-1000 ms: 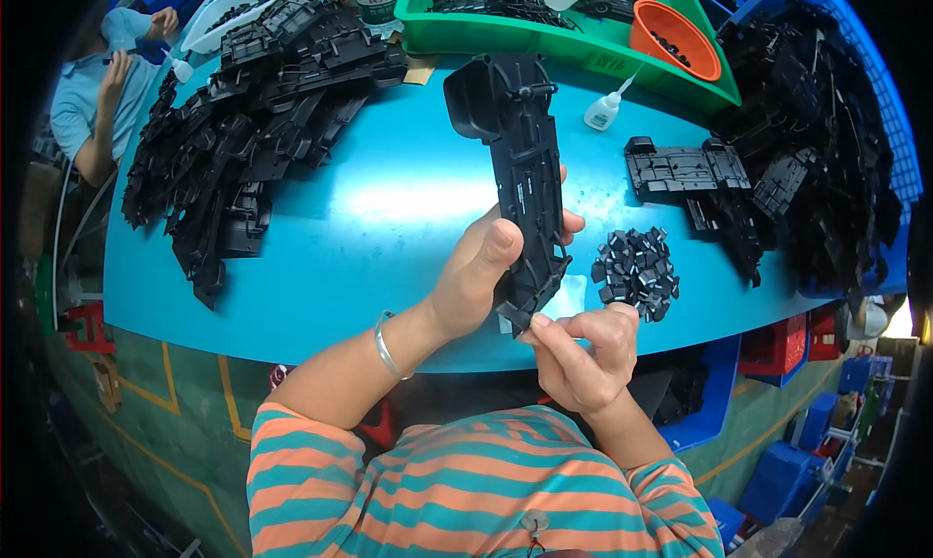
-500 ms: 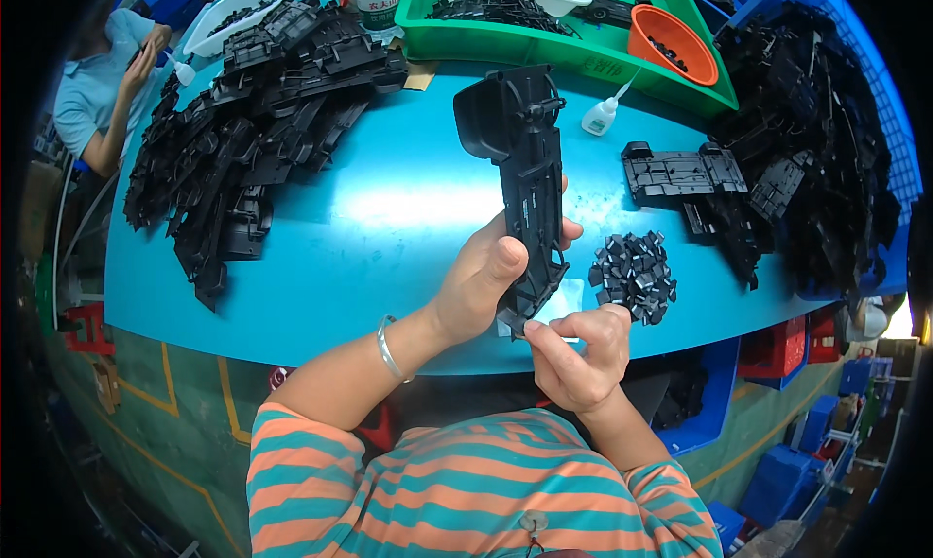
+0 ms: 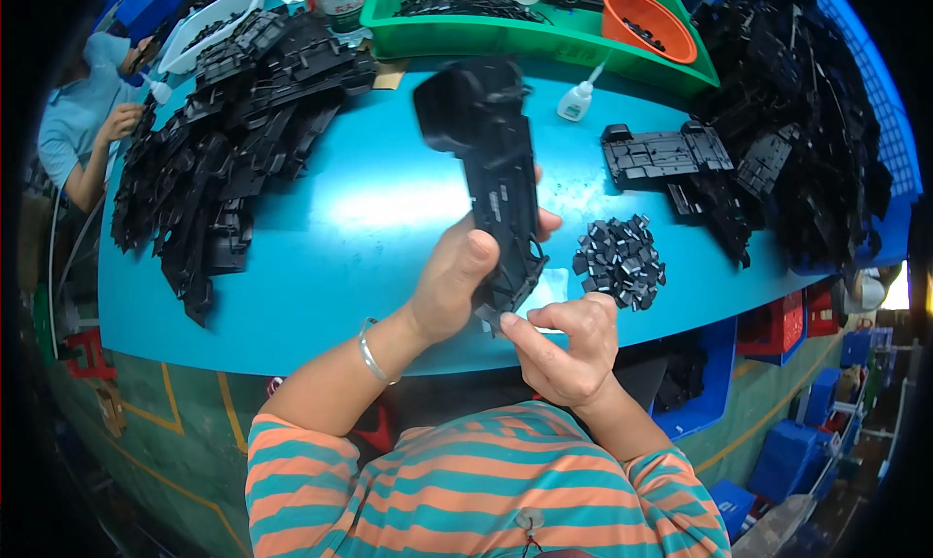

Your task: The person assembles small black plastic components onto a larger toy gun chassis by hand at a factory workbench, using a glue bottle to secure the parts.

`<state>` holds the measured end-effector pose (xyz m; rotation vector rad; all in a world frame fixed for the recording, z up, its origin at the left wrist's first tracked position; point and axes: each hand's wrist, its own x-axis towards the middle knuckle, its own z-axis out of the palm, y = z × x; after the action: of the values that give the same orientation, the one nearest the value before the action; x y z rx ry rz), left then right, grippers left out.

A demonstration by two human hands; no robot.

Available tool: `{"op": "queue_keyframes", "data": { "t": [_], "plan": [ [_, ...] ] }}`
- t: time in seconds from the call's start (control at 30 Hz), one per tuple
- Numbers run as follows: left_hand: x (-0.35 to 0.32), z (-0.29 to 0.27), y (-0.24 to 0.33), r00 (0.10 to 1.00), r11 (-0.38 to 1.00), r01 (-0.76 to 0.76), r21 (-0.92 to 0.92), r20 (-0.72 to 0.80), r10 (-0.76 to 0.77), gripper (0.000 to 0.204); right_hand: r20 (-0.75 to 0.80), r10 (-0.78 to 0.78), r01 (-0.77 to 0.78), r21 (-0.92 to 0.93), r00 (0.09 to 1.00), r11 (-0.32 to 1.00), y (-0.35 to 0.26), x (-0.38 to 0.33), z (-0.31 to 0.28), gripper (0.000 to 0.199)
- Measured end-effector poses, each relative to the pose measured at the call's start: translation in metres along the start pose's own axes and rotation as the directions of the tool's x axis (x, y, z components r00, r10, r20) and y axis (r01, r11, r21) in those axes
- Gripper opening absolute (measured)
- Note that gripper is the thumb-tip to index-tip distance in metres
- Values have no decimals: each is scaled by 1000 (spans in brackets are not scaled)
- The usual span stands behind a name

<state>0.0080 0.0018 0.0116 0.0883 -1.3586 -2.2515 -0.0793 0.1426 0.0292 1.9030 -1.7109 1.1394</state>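
Note:
My left hand [image 3: 449,278] wraps round a long black moulded plastic part [image 3: 501,184], holding it tilted upright above the table. A wide, rounded lobe forms its far end, blurred by motion. At the part's near end, the extended digit of my right hand [image 3: 573,349] presses against the tip, where a small greyish piece shows. The other fingers of that hand are curled in, and what they may hold is hidden. Just right of the part lies a pile of small black pieces [image 3: 622,261]. A pale sheet [image 3: 551,288] shows on the table behind my right hand.
Black moulded parts are heaped on the blue table [image 3: 340,296] at left [image 3: 228,150] and in a blue crate at right [image 3: 797,121]. A white dropper bottle [image 3: 575,101] stands before a green tray [image 3: 437,38] with an orange bowl [image 3: 646,23]. A co-worker [image 3: 87,121] is far left.
The view has shifted, so the table's things sit a little to the left and higher. The held part has swung slightly and is blurred. The co-worker's hand has come down toward the left heap.

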Motion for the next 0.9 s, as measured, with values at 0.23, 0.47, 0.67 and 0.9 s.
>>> {"op": "queue_keyframes", "data": {
  "t": [0.23, 0.47, 0.67, 0.9],
  "plan": [
    [9, -8, 19, 979, 990, -83, -117, -195, 59, 78, 94, 371, -332, -287, 924, 899, 62, -14, -25, 21],
    [9, -13, 10, 983, 989, -108, 104, -139, 122, 76, 313, 365, -242, -368, 877, 898, 66, -6, -17, 15],
    [6, -15, 12, 991, 996, -37, 76, -124, 47, 90, 285, 357, -266, -313, 890, 912, 69, -7, -18, 13],
    [7, -15, 8, 992, 999, -30, 29, -122, 34, 87, 219, 543, -554, -14, 810, 832, 66, -8, -27, 4]
  ]
}}
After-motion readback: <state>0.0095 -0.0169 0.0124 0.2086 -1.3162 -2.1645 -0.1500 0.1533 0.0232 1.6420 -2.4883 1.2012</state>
